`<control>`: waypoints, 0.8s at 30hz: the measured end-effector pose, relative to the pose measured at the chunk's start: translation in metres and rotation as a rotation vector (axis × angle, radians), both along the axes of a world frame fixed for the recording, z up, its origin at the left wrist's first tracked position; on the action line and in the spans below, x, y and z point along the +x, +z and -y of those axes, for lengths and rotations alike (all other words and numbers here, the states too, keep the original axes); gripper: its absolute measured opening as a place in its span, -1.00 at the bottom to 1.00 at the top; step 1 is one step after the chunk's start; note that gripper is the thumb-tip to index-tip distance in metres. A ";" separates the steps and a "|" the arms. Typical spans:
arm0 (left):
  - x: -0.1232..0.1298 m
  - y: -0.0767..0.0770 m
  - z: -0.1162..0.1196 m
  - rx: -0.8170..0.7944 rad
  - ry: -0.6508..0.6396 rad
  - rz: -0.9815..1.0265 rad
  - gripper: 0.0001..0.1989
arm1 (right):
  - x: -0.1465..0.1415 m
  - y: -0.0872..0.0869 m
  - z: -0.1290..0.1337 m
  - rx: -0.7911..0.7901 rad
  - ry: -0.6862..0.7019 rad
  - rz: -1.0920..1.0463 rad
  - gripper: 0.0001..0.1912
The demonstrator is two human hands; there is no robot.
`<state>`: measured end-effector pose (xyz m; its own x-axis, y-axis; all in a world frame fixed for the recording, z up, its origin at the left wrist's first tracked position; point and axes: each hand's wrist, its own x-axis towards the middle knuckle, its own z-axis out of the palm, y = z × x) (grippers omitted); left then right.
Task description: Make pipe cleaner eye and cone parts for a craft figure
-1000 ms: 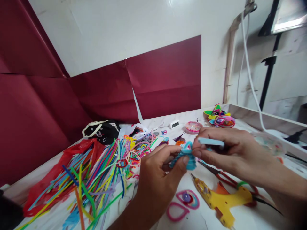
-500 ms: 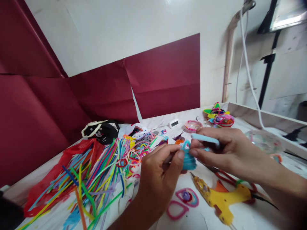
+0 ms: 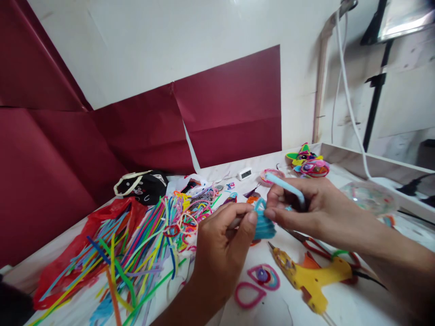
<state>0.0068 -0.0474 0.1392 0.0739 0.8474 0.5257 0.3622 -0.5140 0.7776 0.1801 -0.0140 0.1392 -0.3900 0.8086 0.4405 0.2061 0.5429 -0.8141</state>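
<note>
A small light-blue piece of coiled pipe cleaner [image 3: 264,227] is pinched between the thumb and fingers of my left hand [image 3: 227,244]. My right hand [image 3: 307,199] closes on a pale-blue pipe cleaner [image 3: 284,184] whose bent end sticks up above the fingers. The right thumb tip touches the upper edge of the coiled piece, by a small loop there. Below on the table lie a pink pipe-cleaner loop [image 3: 249,295] and a pink eye-shaped piece with a purple bead [image 3: 263,275]. A yellow glue gun [image 3: 311,276] rests under my right forearm.
Loose coloured pipe cleaners [image 3: 146,244] and a red plastic bag [image 3: 95,217] spread across the left. At the back are a black pouch [image 3: 146,188], a small white digital clock [image 3: 244,174] and finished colourful pieces [image 3: 307,163]. Red-handled scissors [image 3: 314,248] lie behind the glue gun.
The free end of the pale-blue pipe cleaner has swung up and slightly left as my right hand tilts. Both hands stay close together; the view has shifted a little.
</note>
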 end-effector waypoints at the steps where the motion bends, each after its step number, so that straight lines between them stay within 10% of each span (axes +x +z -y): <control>1: 0.000 0.000 0.000 0.003 0.007 0.003 -0.88 | -0.001 0.000 0.000 -0.012 0.004 -0.015 -0.80; 24: -0.004 0.001 -0.007 -0.317 -0.215 0.331 -0.85 | 0.005 0.004 -0.009 -0.181 0.124 -0.035 -0.81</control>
<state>0.0031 -0.0405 0.1404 0.1367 0.9531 0.2701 -0.0185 -0.2701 0.9626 0.1850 -0.0050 0.1432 -0.4785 0.8225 0.3073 0.1169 0.4065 -0.9061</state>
